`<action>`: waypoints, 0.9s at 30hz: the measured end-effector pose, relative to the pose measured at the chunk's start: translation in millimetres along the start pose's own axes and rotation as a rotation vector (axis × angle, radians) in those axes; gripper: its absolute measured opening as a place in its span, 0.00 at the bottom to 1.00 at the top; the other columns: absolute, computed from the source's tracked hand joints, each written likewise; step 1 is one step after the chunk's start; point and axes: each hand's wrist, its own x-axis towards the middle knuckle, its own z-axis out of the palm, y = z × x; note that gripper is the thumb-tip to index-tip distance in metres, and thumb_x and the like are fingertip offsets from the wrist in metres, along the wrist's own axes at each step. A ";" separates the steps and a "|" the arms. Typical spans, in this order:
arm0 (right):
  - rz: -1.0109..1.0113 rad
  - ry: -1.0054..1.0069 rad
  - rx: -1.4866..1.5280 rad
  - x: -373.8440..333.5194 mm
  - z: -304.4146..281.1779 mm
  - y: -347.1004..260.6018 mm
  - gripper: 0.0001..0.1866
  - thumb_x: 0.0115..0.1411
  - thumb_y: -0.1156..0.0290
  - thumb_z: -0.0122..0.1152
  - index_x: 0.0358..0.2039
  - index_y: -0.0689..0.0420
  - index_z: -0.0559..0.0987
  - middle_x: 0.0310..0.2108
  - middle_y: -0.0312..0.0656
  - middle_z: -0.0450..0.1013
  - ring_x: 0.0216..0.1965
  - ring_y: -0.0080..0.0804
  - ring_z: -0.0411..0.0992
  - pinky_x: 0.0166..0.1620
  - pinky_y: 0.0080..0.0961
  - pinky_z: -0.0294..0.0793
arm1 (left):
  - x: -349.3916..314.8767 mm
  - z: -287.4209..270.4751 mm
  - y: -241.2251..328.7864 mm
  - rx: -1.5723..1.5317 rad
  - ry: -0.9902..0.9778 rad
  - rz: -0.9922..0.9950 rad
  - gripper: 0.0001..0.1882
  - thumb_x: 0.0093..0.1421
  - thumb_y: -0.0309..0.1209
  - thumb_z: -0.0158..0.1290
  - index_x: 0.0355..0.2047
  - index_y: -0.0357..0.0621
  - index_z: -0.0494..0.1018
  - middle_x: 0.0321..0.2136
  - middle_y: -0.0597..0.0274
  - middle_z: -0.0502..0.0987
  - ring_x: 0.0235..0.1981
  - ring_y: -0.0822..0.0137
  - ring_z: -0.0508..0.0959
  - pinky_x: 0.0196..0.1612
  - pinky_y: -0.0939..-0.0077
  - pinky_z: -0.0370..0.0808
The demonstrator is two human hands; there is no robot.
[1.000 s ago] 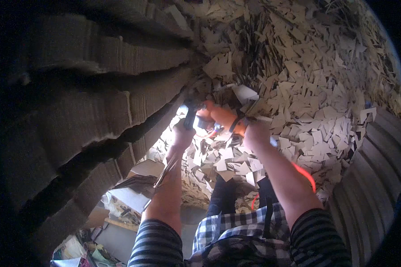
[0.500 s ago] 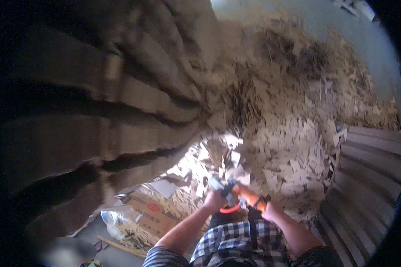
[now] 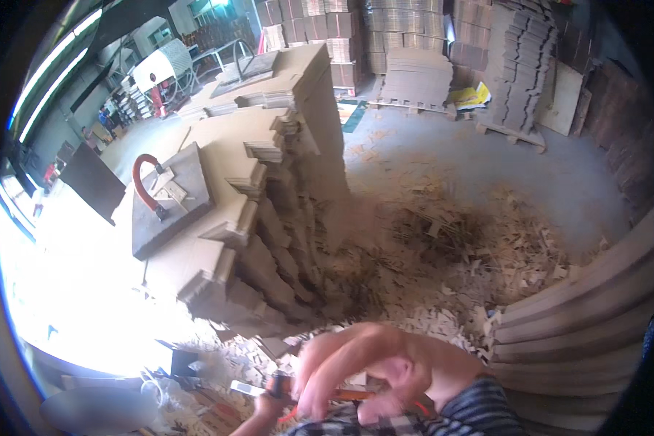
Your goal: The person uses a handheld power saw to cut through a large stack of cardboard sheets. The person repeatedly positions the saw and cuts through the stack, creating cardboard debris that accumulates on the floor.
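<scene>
Orange tool (image 3: 350,395) sits in the left hand (image 3: 267,408), fingers closed round its dark end. Right hand (image 3: 374,356) bends half-open above it, empty.

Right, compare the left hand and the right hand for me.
The left hand is closed on the orange-and-dark tool; the right hand is open, its fingers bent, with nothing seen in its grasp. The left hand looks small, near the lower edge; the right hand looks far larger, apparently closer to the camera. Both are bare.
</scene>
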 end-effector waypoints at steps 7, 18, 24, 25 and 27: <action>-0.347 -0.293 0.649 81.5 91.3 -48.7 0.13 0.43 0.70 0.50 0.29 0.66 0.73 0.28 0.47 0.66 0.33 0.34 0.64 0.36 0.26 0.64 | -34.0 -21.0 3.2 -0.106 0.083 -0.090 0.14 0.35 0.34 0.55 0.21 0.37 0.69 0.15 0.56 0.71 0.17 0.68 0.72 0.20 0.75 0.68; 0.053 -0.381 0.408 94.8 66.5 31.8 0.09 0.45 0.71 0.52 0.27 0.61 0.72 0.30 0.47 0.66 0.33 0.35 0.65 0.37 0.29 0.64 | -40.6 -29.9 -45.5 -0.374 0.091 -0.156 0.15 0.34 0.35 0.56 0.16 0.36 0.69 0.12 0.59 0.70 0.13 0.72 0.70 0.16 0.78 0.67; 0.066 -0.073 -1.071 120.6 47.3 68.3 0.10 0.38 0.80 0.57 0.26 0.62 0.72 0.27 0.45 0.69 0.31 0.35 0.68 0.35 0.27 0.68 | -35.2 -61.5 -39.2 -0.420 0.101 -0.149 0.13 0.37 0.35 0.56 0.21 0.39 0.70 0.17 0.58 0.72 0.21 0.66 0.74 0.26 0.73 0.69; 0.014 -0.078 -1.398 126.6 39.2 79.9 0.12 0.37 0.80 0.58 0.27 0.61 0.72 0.27 0.44 0.69 0.31 0.35 0.68 0.35 0.27 0.68 | -31.8 -64.1 -45.1 -0.404 0.123 -0.163 0.15 0.35 0.35 0.57 0.21 0.39 0.70 0.18 0.58 0.72 0.21 0.66 0.74 0.26 0.74 0.69; 0.035 -0.016 -1.581 135.3 22.4 105.1 0.12 0.38 0.77 0.58 0.28 0.59 0.72 0.29 0.42 0.69 0.32 0.35 0.67 0.36 0.27 0.67 | -24.0 -73.2 -50.0 -0.354 0.107 -0.173 0.16 0.34 0.35 0.57 0.24 0.40 0.70 0.20 0.58 0.73 0.23 0.66 0.74 0.26 0.74 0.69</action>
